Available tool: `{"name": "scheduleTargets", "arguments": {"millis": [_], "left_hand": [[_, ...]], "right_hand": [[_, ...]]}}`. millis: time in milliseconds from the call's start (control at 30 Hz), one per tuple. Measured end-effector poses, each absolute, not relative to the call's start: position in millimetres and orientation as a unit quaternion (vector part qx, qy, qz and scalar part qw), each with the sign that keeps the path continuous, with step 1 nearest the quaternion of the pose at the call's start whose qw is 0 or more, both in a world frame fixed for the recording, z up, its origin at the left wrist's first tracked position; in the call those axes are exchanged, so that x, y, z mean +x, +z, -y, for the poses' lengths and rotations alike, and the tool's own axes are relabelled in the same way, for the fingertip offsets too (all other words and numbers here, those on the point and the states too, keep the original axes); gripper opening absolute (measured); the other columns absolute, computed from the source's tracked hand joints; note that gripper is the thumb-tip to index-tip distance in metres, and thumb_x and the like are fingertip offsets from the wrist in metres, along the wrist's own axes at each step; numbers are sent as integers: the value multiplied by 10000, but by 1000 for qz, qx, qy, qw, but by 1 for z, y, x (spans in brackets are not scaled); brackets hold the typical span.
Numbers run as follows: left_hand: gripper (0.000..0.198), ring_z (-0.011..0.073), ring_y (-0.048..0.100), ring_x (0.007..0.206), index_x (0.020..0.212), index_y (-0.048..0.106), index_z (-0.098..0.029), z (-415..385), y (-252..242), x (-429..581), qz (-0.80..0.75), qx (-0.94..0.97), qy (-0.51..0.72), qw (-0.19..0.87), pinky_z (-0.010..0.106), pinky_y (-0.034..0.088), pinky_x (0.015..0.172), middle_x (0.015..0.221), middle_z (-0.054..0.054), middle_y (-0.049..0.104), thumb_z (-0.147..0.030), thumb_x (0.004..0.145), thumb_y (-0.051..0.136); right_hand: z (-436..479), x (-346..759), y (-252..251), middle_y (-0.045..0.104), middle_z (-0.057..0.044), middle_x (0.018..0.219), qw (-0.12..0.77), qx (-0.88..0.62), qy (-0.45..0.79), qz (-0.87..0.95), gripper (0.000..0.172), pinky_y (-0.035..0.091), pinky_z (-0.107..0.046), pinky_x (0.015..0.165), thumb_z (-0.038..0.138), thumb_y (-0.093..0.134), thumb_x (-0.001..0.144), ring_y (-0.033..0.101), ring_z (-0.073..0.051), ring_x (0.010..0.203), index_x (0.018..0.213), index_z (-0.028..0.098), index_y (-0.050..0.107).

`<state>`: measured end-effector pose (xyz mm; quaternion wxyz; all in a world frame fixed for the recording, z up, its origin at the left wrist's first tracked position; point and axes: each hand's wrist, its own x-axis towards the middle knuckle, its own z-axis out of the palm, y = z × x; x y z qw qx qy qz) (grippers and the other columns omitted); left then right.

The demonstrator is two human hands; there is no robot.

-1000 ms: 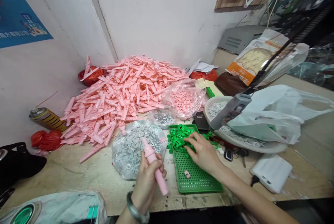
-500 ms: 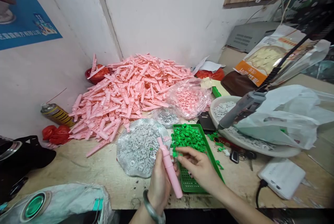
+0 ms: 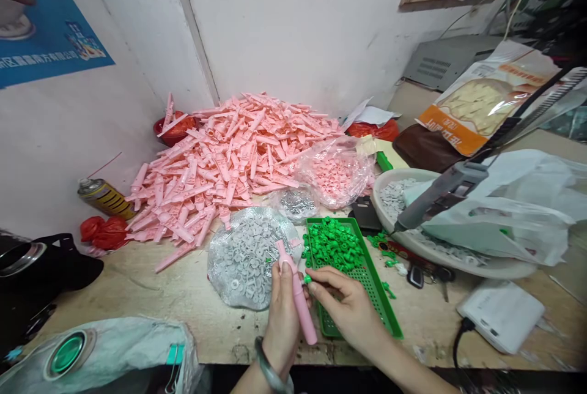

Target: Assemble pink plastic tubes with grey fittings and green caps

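1. Pink tube [image 3: 298, 302]: clamped in my left hand [image 3: 284, 314], fingers wrapped around it. It tilts, its lower end towards me, above the bench [image 3: 137, 296] edge. A bangle [image 3: 270, 372] circles the wrist.
2. Right hand [image 3: 348, 311]: thumb and forefinger pinched together on a green cap [image 3: 307, 279], just beside the tube. From here I can't tell whether cap and tube touch.
3. Green tray [image 3: 373, 278]: under the right hand, with green caps heaped [image 3: 332, 244] at its far end. A few loose ones [image 3: 389, 290] lie on the bench beside it.
4. Clear bag [image 3: 243, 259]: full of grey caps, just left of the tube.
5. Right side: keys [image 3: 416, 278], a white power bank [image 3: 499, 314], and a bowl [image 3: 385, 210] of grey caps under a grey tool [image 3: 440, 198].
6. Against the wall: a big pile of pink tubes [image 3: 220, 161], beside a bag of pink caps [image 3: 337, 177]. To its left stand a spray can [image 3: 105, 198] and red bags [image 3: 103, 232].
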<state>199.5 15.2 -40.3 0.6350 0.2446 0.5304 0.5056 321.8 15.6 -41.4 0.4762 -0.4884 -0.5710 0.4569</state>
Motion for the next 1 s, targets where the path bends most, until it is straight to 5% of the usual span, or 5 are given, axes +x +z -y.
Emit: {"name": "scheduleTargets", "arguments": {"millis": [233, 433, 700, 1000], "left_hand": [[696, 278, 625, 1087, 1354, 459, -195, -10, -46, 201, -570, 250, 498, 604, 326, 562, 778, 1304, 169, 582, -662, 840, 489], [634, 283, 604, 1094, 1314, 477, -171, -9, -40, 199, -571, 263, 488, 606, 337, 532, 816, 1228, 175, 608, -615, 861, 494], [343, 256, 534, 1097, 1137, 555, -198, -1, -22, 201, -556, 282, 559, 546, 285, 412, 895, 1130, 121, 592, -322, 834, 658], [337, 274, 530, 1075, 1143, 588, -201, 9, -28, 196, -556, 357, 552, 508, 299, 358, 935, 1126, 118, 607, -218, 816, 667]], "right_hand": [[-15, 326, -40, 698, -65, 836, 454, -488, 434, 606, 219, 555, -249, 673, 251, 597, 864, 667, -175, 771, 987, 211, 774], [-12, 324, -38, 694, -60, 780, 481, -482, 451, 577, 210, 555, -248, 610, 290, 626, 845, 655, -170, 696, 957, 213, 786], [-9, 316, -34, 671, -60, 727, 471, -490, 519, 518, 278, 538, -270, 545, 451, 669, 809, 609, -178, 626, 895, 226, 808], [0, 313, -29, 633, -50, 741, 440, -484, 538, 531, 271, 500, -260, 593, 425, 626, 856, 584, -178, 686, 938, 234, 800]]}}
